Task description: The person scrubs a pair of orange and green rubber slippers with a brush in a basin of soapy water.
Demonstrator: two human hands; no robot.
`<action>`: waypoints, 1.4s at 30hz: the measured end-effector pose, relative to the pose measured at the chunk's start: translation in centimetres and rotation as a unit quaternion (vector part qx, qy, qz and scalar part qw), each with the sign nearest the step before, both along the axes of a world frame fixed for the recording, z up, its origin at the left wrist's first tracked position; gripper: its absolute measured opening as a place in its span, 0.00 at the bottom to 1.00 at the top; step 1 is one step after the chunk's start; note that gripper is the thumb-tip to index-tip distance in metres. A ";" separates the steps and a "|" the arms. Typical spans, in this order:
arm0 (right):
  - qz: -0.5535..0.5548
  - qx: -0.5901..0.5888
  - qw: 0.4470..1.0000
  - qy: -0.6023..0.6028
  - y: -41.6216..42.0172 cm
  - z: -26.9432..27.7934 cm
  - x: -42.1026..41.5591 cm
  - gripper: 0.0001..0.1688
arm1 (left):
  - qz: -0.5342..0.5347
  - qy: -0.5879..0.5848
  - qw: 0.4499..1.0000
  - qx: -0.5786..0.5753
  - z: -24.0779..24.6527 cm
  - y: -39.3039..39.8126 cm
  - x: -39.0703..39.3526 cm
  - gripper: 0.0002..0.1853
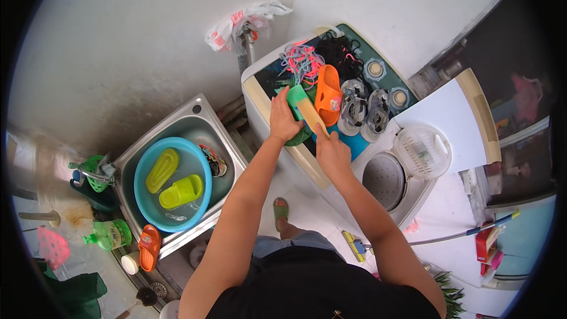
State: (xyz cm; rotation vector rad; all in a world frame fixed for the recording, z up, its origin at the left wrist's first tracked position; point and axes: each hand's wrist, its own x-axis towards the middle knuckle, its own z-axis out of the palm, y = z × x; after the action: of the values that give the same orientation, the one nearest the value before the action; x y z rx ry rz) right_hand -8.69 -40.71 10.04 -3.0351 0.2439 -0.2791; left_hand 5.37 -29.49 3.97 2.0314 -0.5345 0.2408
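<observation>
My left hand (283, 117) holds a bright green object (296, 94) from its left side, on top of the twin-tub washing machine (305, 164). My right hand (333, 153) grips the narrow handle of a pale yellow brush (311, 115), whose far end lies against the green object. Its bristles are hidden. Dark green material (299, 138) shows under my left hand. Just right of the brush lies an orange slipper (328, 93) with a cartoon decoration. Beside that slipper is a pair of grey sandals (353, 106).
Tangled cords (303, 63) and a black tangle (337, 55) lie at the machine's back. Its spin tub (383, 181) is uncovered. In the steel sink (223, 130), a blue basin (138, 175) holds two yellow-green slippers (180, 192). Another orange slipper (149, 248) rests near a soap bottle (113, 235).
</observation>
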 end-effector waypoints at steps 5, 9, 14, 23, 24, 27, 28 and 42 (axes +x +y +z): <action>-0.016 -0.002 1.000 -0.013 0.5 -0.1 5.4 0.28 | 0.023 -0.012 1.000 0.009 0.3 -0.8 0.0 0.58; 0.021 -0.001 1.000 0.020 -0.9 0.9 2.0 0.29 | 0.022 0.011 0.999 0.028 1.1 -0.2 -0.3 0.57; 0.035 -0.005 0.999 0.031 -0.6 0.9 -0.1 0.29 | 0.022 0.011 0.998 0.053 1.2 0.7 -0.1 0.57; 0.008 0.108 0.993 -0.037 -0.9 0.1 5.8 0.27 | 0.026 0.016 0.999 0.031 1.1 -0.3 -0.4 0.57; -0.011 0.316 0.949 -0.008 -1.8 0.3 5.5 0.27 | 0.029 0.006 0.999 0.034 1.1 -0.3 -0.2 0.58; -0.059 0.823 0.560 0.082 -3.3 1.1 4.3 0.26 | 0.036 -0.014 0.998 0.048 0.4 0.2 0.0 0.61; -0.030 0.876 0.470 0.106 -2.8 2.0 3.8 0.20 | 0.033 -0.013 0.998 0.046 0.4 0.4 0.1 0.61; 0.060 0.910 0.178 0.370 6.5 -4.5 4.4 0.14 | 0.342 0.040 0.930 -0.125 -5.9 26.2 -11.5 0.09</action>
State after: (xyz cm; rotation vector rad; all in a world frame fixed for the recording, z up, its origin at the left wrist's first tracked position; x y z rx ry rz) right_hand -4.29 -34.18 5.58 -0.3677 0.1097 0.8858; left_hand -6.17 -3.33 -1.94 1.8956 0.2698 0.6066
